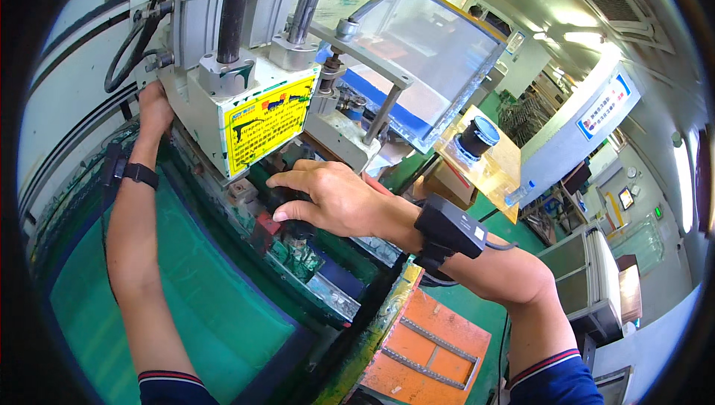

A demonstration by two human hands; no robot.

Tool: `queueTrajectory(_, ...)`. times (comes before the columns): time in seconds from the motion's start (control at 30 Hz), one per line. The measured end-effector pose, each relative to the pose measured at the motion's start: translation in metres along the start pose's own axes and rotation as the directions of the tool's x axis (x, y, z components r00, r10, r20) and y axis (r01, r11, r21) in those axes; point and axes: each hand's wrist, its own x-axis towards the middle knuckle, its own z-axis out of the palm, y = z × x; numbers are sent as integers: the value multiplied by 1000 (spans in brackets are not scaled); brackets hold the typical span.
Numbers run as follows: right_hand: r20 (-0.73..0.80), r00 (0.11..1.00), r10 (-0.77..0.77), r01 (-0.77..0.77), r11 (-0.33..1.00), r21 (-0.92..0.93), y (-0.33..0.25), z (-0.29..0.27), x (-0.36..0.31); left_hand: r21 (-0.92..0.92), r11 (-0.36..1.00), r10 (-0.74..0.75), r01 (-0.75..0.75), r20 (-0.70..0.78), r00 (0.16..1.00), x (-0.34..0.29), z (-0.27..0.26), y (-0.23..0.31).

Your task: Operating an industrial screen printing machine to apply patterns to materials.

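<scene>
A white machine head [186, 103] with a yellow warning label [268, 126] stands above a green mesh screen [179, 271] in a dark, ink-stained frame. My left hand [155, 109] is curled against the far left side of the head; what its fingers hold is hidden. In front of the label, my right hand [335, 198] closes round a black knob [298, 228], mostly covered by the palm and fingers. Right beside the thumb sits a small red block [264, 232] on the ink-smeared bar [313, 275] below the head.
Behind the machine leans a framed mesh screen [439, 48]. A wooden table [499, 174] at right carries a dark round tub [479, 137]. An orange board [432, 338] with a metal rail lies at lower right, near the machine's edge. A white pillar [566, 122] stands beyond.
</scene>
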Motion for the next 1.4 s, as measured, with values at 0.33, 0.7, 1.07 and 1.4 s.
queueTrajectory(0.33,18,1000,7,-7,1000,1,1,-2,3,220,960,195,-173,-85,977,11,21,-50)
queueTrajectory(0.7,17,998,64,-65,994,82,-4,-4,1,135,990,50,-34,-118,992,-1,6,-5)
queueTrajectory(1.07,6,1000,-8,8,1000,-26,2,-1,0,36,999,20,-17,-58,998,5,10,-11)
queueTrajectory(1.4,-18,999,-52,50,997,-59,-8,7,10,-103,993,44,-48,-43,998,11,5,-46)
